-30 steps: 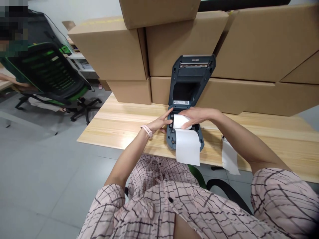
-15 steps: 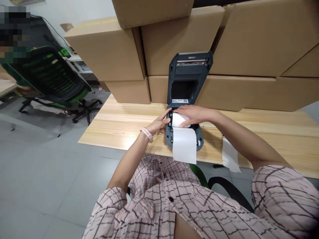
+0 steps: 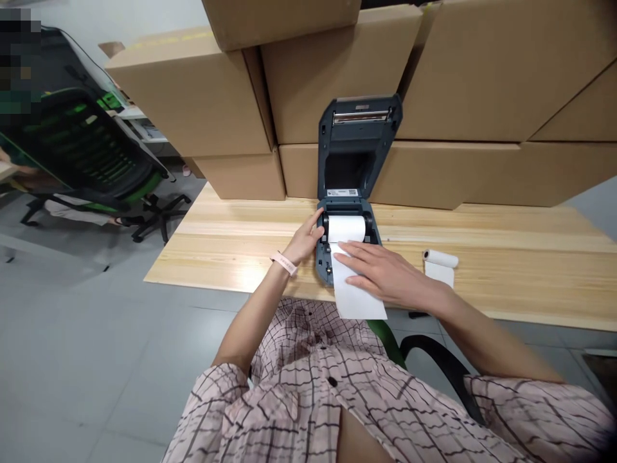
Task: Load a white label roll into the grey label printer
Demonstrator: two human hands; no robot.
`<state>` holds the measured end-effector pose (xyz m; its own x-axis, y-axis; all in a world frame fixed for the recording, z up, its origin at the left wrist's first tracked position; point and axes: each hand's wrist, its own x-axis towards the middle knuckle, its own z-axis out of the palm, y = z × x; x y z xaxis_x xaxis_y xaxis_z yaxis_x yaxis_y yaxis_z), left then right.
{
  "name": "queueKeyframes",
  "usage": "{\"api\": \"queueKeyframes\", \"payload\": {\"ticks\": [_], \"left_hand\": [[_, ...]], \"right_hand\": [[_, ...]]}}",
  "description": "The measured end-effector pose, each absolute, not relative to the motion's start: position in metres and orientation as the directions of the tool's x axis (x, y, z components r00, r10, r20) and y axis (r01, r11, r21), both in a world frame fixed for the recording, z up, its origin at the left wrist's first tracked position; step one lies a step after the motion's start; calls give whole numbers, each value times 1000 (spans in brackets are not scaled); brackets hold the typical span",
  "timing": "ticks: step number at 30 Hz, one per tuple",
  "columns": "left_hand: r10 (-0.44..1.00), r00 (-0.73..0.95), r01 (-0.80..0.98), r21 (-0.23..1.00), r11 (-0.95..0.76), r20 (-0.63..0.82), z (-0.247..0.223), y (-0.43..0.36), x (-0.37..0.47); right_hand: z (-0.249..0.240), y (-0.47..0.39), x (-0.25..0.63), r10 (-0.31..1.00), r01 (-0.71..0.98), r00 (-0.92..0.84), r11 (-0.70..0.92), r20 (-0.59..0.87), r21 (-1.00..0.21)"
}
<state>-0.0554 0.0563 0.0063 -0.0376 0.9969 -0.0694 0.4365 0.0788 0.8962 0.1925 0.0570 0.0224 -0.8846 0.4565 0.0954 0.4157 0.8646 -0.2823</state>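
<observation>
Strip [image 3: 354, 301] under the right grip [image 3: 385, 273], roll [image 3: 346, 229] just beyond its fingertips

The right grip was nearer: its fingers, slightly apart, rested flat on the strip, clamped on nothing that showed. The roll sat past them in the printer [image 3: 322, 273], its long axis running left to right; the strip's ran from the roll, beneath the fingers, over the near edge of the bench [image 3: 241, 241]. The left grip [image 3: 304, 242], thumb and forefinger spread, touched the printer's left side, just beside the roll's left end. Right of the right grip lay a spare roll [image 3: 443, 259]. Beyond both grips, the raised lid [image 3: 357, 135] bore a white label [image 3: 340, 192] with a code-like patch, too small to read; no brand could be made out.
</observation>
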Motion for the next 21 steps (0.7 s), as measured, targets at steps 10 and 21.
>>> {"api": "queueKeyframes", "payload": {"ticks": [10, 21], "left_hand": [[883, 458, 787, 415, -457, 105, 17, 10, -9], [835, 400, 828, 241, -506, 379, -17, -62, 18]], "right_hand": [[40, 27, 220, 396, 316, -913, 838, 100, -444], [130, 214, 182, 868, 196, -254, 478, 427, -856]]}}
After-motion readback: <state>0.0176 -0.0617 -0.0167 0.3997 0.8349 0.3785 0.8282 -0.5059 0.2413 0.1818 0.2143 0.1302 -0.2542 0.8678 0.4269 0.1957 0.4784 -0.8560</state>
